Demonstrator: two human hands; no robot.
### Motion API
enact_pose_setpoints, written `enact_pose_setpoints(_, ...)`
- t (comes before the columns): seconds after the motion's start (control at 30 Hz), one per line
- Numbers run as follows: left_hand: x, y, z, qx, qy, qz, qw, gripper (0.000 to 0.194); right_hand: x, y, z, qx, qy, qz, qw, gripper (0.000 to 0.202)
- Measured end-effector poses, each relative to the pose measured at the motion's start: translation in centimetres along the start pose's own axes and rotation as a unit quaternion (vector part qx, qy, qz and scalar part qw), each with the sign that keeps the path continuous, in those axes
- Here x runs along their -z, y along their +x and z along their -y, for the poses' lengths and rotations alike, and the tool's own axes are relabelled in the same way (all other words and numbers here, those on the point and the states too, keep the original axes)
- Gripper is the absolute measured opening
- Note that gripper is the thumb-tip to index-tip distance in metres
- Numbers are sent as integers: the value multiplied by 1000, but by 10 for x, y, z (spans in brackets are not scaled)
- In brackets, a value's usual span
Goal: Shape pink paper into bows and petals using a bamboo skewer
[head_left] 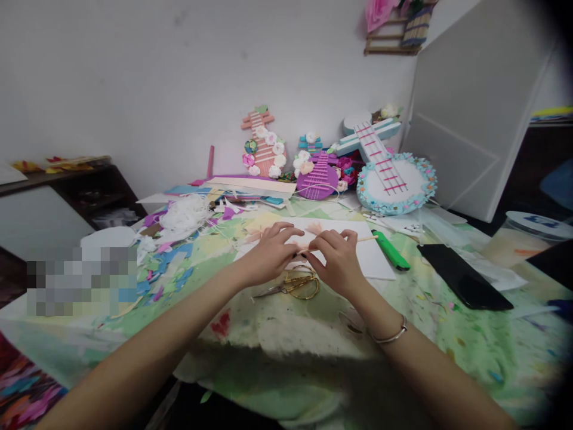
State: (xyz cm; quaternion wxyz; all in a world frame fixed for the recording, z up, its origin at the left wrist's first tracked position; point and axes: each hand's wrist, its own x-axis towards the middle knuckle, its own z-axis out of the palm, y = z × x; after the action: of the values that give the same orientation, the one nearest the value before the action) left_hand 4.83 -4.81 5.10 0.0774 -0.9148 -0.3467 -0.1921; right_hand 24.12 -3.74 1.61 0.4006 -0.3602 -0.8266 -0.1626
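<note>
Over a white sheet (373,263), my left hand (271,254) and my right hand (338,263) meet with fingertips pinched together. Between them is a small strip of peach crepe paper (302,245), mostly covered by my fingers. A thin pale stick (367,238) runs out to the right from behind my right hand's fingers. More fringed peach paper pieces (314,228) lie on the sheet just beyond. Right below my hands rest scissors with gold handles (304,288), their blades pointing left.
A green utility knife (391,251) and a black phone (465,278) lie to the right. Decorated craft instruments (387,179) lean at the wall. White string (185,215) and paper scraps (172,272) cover the left. A lidded tub (532,233) stands far right.
</note>
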Motion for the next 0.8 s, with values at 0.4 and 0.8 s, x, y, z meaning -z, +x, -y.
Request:
enact_pose_setpoints(0.4, 0, 5, 3, 53, -82, 29, 995, 25, -2, -1, 0, 2, 25, 8, 1000, 14)
enact_pose_setpoints(0.8, 0, 8, 18, 177, -316, 87, 928, 18, -3, -2, -1, 29, 58, 13, 998, 19)
